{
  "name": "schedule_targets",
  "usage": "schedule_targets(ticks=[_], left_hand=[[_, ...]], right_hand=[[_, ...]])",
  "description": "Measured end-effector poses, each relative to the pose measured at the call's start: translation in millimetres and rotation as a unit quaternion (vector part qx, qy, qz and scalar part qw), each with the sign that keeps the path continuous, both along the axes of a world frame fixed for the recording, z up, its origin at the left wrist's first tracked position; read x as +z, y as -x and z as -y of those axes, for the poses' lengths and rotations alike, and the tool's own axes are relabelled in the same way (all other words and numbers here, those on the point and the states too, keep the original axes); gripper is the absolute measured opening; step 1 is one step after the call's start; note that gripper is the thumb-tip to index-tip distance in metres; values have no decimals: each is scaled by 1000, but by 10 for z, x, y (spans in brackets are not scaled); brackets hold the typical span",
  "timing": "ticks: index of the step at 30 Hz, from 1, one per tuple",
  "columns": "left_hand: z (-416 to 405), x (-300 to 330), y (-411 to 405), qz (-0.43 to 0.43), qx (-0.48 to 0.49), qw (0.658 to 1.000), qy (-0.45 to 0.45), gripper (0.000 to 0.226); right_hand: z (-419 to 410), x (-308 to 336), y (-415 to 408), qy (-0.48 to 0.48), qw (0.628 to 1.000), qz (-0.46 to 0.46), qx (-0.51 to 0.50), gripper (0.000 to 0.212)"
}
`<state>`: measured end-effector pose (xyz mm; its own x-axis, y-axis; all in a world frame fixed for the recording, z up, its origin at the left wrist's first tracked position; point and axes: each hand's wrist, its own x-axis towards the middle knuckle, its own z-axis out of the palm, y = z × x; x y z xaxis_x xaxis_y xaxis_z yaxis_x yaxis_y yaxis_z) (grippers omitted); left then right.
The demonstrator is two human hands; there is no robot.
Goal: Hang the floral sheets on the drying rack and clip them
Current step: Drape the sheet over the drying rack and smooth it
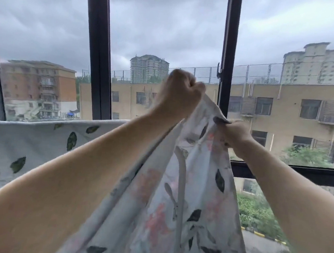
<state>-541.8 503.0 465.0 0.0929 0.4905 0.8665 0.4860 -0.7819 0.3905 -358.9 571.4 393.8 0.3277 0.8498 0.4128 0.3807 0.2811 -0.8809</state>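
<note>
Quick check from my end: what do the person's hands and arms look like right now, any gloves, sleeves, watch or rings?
Both are bare. The left hand and right hand wear no gloves, and both forearms show uncovered right to the frame edges, with no sleeve in view. No watch, bracelet or ring is visible, though the curled fingers are partly hidden by cloth.

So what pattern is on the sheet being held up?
Pale sheet with dark green leaves and pink flowers; head view.

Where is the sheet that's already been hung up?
In the head view, the hung sheet drapes at lower left, below the window frame, beside the left hand.
</note>
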Motion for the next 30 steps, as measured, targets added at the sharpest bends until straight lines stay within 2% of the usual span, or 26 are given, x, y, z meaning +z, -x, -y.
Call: schedule_targets(ticks=[3,6,9,14,15,17,19,20,21,23,24,25,26,28,30], left_hand=[[-86,129,-467,-29,-34,996,80,42],[-164,-40,-550,-163,-67,964,198,29],[-190,-291,-110,-227,-13,959,167,31],[-58,-907,875,-295,137,936,138,14],[-69,-1047,1026,-311,167,927,124,18],[-136,-1309,1256,-328,230,910,105,39],[-219,-1456,1385,-301,295,902,93,48],[-262,-1484,1407,-284,324,898,83,49],[-306,-1495,1431,-270,352,893,71,50],[-363,-1487,1471,-262,406,874,50,50],[-369,-1479,1479,-265,427,863,53,50],[-375,-1480,1480,-262,436,859,67,51],[-378,-1480,1467,-245,431,864,92,52],[-388,-1481,1435,-180,375,892,177,53],[-421,-1511,1425,-129,304,909,253,54]], right_hand=[[-16,-162,-9,63,998,27,-7,31],[177,-356,-56,76,989,90,90,17],[307,-508,-62,140,953,172,207,22],[364,-526,-123,249,907,264,213,14],[399,-480,-145,268,892,299,207,13],[475,-370,-143,329,830,406,198,17],[509,-267,-68,413,751,478,194,34],[527,-214,-18,440,727,494,184,41],[553,-139,68,441,724,501,173,47],[603,-9,297,392,776,460,181,51],[600,24,407,364,803,423,209,48],[629,39,536,343,814,406,235,42],[648,14,652,329,812,416,244,43],[600,-123,838,288,797,495,192,57],[510,-250,937,222,764,596,105,46]])
